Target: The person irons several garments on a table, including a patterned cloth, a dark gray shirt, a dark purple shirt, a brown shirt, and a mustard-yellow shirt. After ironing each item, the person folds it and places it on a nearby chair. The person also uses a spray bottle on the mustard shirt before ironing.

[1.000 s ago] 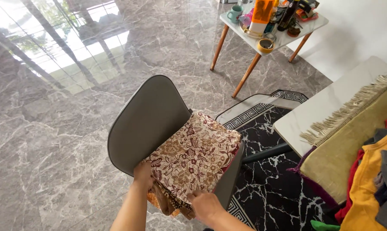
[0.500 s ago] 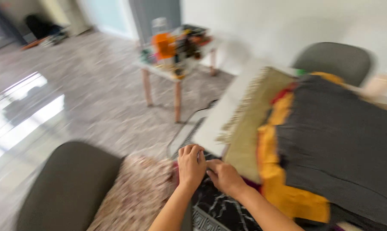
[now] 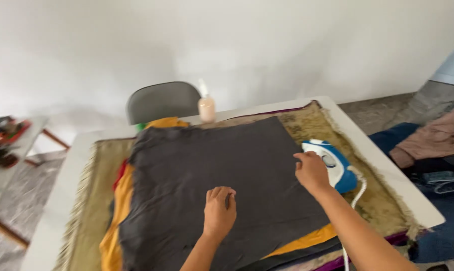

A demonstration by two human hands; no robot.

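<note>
Lower centre of the frame: left hand (image 3: 219, 212), fingers curled loosely together, resting knuckles-up on a dark grey cloth (image 3: 222, 175); it pinches nothing that can be seen. Lower right: right hand (image 3: 311, 172), fingers bent, laid at the right edge of the same cloth and touching the near side of a blue and white iron (image 3: 332, 163); whether it closes around the handle cannot be told. The iron lies at centre right, just beside the grey cloth, on a tan fringed mat (image 3: 377, 200); its white cord (image 3: 356, 195) runs down toward the bottom edge. The dark grey cloth is spread flat across the middle of the frame, topmost of a stack; a yellow-orange garment (image 3: 117, 221) shows beneath it along the left side and at the lower right corner, with a strip of red at the left. The mat covers most of a white table (image 3: 81, 145), whose bare rim shows at left and right. Upper centre, at the far table edge: one pale peach spray bottle (image 3: 206, 106), upright, nozzle on, contents not distinguishable from the bottle's own colour. Just left of it, behind the table: grey chair back (image 3: 162, 100). Far left: a small side table (image 3: 6, 150) bearing blurred clutter, not identifiable. Right edge: heap of clothes (image 3: 437, 140), pinkish-brown on top, dark blue below. Behind all: plain white wall (image 3: 227, 45).
</note>
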